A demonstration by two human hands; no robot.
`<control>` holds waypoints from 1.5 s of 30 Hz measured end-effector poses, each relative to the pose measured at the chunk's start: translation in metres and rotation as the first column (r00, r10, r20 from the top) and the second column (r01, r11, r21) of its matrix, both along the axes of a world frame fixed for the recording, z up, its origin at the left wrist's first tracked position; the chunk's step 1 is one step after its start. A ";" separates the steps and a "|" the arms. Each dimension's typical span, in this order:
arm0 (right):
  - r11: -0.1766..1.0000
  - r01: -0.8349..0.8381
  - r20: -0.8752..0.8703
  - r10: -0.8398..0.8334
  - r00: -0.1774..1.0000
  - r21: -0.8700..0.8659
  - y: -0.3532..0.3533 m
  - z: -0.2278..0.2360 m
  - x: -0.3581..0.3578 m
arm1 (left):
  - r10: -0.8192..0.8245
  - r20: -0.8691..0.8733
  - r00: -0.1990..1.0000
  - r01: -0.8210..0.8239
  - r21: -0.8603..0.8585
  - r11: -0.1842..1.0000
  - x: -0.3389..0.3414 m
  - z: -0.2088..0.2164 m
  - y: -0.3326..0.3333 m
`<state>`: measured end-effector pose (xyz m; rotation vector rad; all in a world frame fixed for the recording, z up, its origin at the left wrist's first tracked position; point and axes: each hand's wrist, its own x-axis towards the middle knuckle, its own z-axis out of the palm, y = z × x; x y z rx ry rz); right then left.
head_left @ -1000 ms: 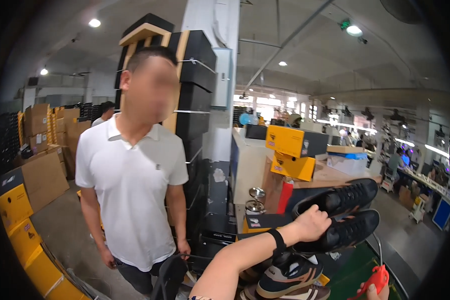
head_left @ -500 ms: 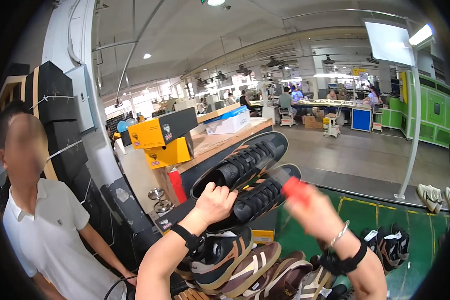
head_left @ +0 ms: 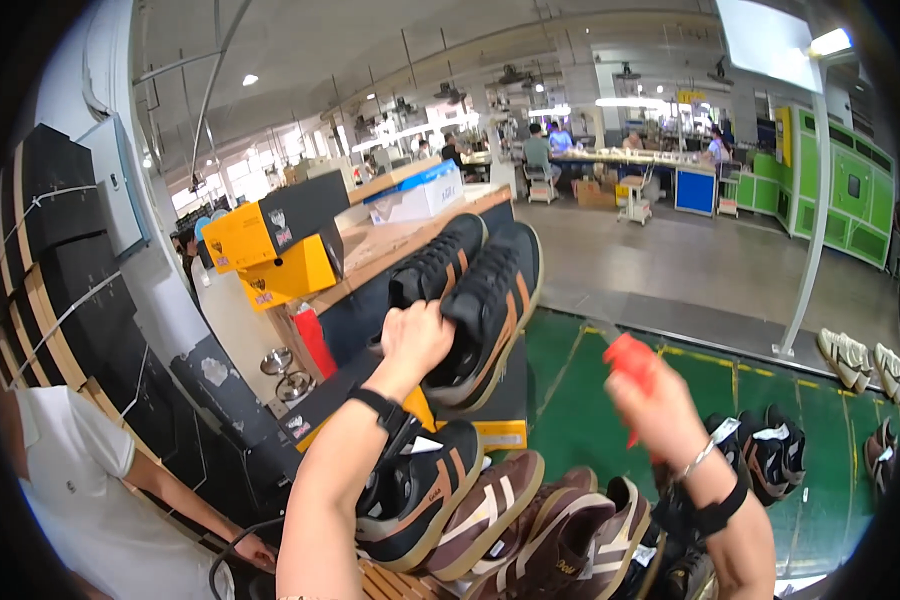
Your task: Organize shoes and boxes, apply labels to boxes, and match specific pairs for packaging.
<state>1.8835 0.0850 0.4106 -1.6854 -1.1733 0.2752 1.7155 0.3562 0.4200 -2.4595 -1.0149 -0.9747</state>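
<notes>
My left hand (head_left: 417,340) is closed on a pair of black lace-up sneakers (head_left: 490,300) with tan side stripes, gripping them at the collars. The shoes hang tilted, toes pointing up and away from me. To their right, apart from them, my right hand (head_left: 660,412) is wrapped round a red-handled tool (head_left: 632,356). Its far end is a pale blur, so I cannot make out its kind. Below the hands lie several shoes: a black one with tan stripes (head_left: 420,500) and brown ones with cream stripes (head_left: 495,510).
Yellow-and-black shoeboxes (head_left: 270,245) are stacked at the left, beside a wooden-topped bench (head_left: 400,240) bearing a white-and-blue box (head_left: 420,195). A person in a white shirt (head_left: 80,480) stands at left. More shoes (head_left: 770,455) rest on the green floor (head_left: 570,370) at right.
The sneakers have turned more upright and swung away from the tool. My right hand has drawn off rightward with the red-handled tool. The whole view has shifted, with the scene sliding left.
</notes>
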 end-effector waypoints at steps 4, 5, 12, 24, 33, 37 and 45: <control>0.983 -0.164 0.076 0.170 0.983 -0.082 0.005 -0.003 -0.007 | 0.214 0.062 0.975 -0.146 -0.551 0.822 0.038 0.016 0.013; 0.996 -0.066 -0.075 0.070 0.995 0.055 0.015 -0.006 -0.008 | 0.243 0.091 0.966 -0.131 -0.638 0.759 0.044 0.013 0.021; 0.977 -0.019 -0.125 -0.008 0.992 -0.212 0.015 -0.042 0.018 | 0.434 0.077 0.898 -0.114 -0.911 0.397 0.091 -0.049 0.093; 0.882 -0.085 -0.126 0.029 0.992 -0.464 -0.005 -0.066 0.029 | -0.186 -0.432 0.882 -0.304 -0.826 0.475 0.088 -0.159 0.158; 0.868 -0.203 -0.232 0.105 0.967 -0.454 -0.011 -0.069 0.018 | -0.268 -0.166 0.949 0.076 -0.705 0.705 0.027 -0.040 0.153; 0.866 -0.157 -0.084 0.134 0.987 -0.474 -0.009 -0.057 0.020 | -0.133 -0.421 0.897 -0.167 -0.603 0.780 -0.079 -0.031 0.145; 0.826 -0.240 0.042 0.303 0.952 -0.510 0.024 -0.060 -0.003 | 0.219 -0.192 0.957 -0.275 -0.846 0.457 -0.310 -0.160 0.046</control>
